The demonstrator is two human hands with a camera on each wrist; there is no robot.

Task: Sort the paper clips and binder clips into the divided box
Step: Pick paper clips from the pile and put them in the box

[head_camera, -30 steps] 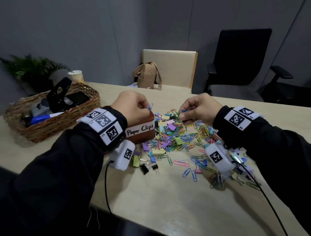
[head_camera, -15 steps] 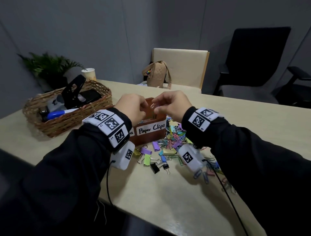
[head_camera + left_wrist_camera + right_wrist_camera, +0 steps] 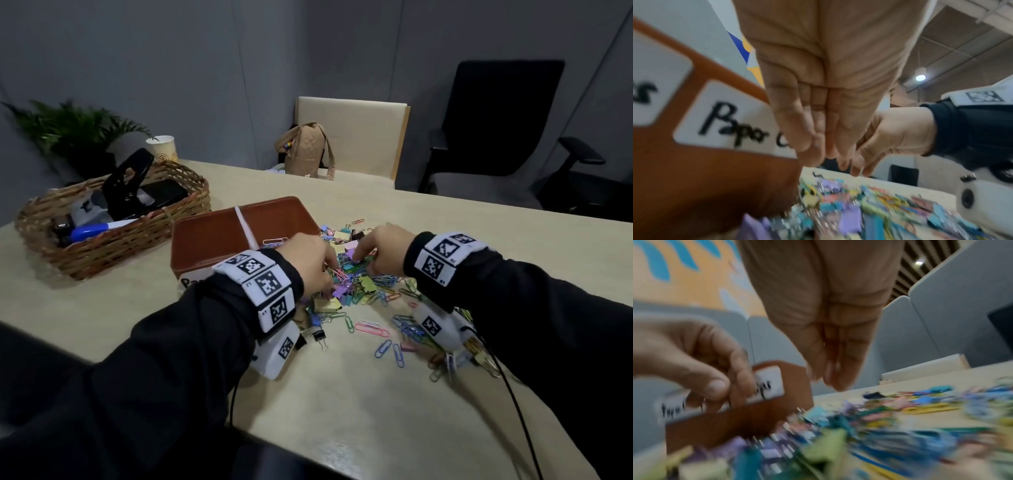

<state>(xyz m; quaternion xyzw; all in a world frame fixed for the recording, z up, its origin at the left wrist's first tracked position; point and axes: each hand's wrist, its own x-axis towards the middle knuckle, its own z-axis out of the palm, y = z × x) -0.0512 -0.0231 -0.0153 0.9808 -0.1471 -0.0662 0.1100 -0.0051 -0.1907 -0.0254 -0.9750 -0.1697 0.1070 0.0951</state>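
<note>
Paper clips (image 3: 274, 241) lie in the right compartment of the brown divided box (image 3: 219, 236), beside a woven basket (image 3: 113, 236) with a hole punch (image 3: 126, 185) at the surface's left edge. Left hand (image 3: 308, 263) and right hand (image 3: 383, 253) reach fingers-down into the mixed pile (image 3: 356, 284) of wire clips and pastel binder clips; whether either grip holds anything, I cannot tell.
</note>
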